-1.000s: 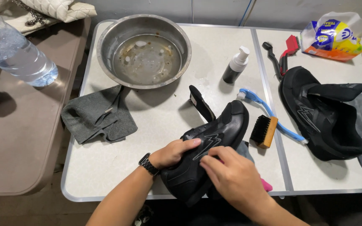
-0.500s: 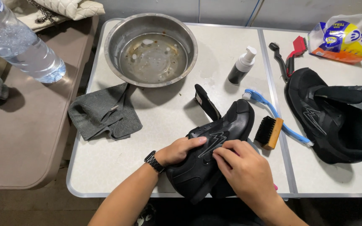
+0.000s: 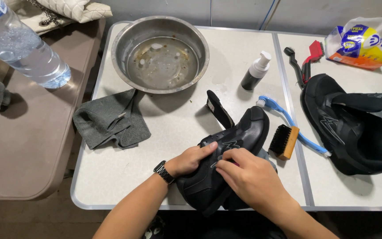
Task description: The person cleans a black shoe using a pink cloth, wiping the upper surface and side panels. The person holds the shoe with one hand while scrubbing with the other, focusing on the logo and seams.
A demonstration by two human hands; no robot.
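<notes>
A black shoe [image 3: 239,137] lies at the front edge of the white table [image 3: 124,181], its toe pointing up and away and its tongue flipped out. My left hand [image 3: 191,160], with a black watch on the wrist, grips the shoe's side from the left. On the shoe's upper, my right hand [image 3: 248,177] presses down with curled fingers; whatever it holds is mostly hidden. A second black shoe [image 3: 350,128] rests on the right part of the table.
A metal bowl [image 3: 124,35] with soapy water stands at the back. A grey cloth [image 3: 111,120] lies left of the shoe. Small spray bottle [image 3: 255,71], blue toothbrush [image 3: 288,121], wooden brush [image 3: 284,141], red-black brush [image 3: 306,62], colourful bag [image 3: 361,42]. A water bottle [image 3: 23,48] stands on the brown side table.
The view has shifted slightly. Both hands stay on the shoe; my right hand has moved a little along the upper.
</notes>
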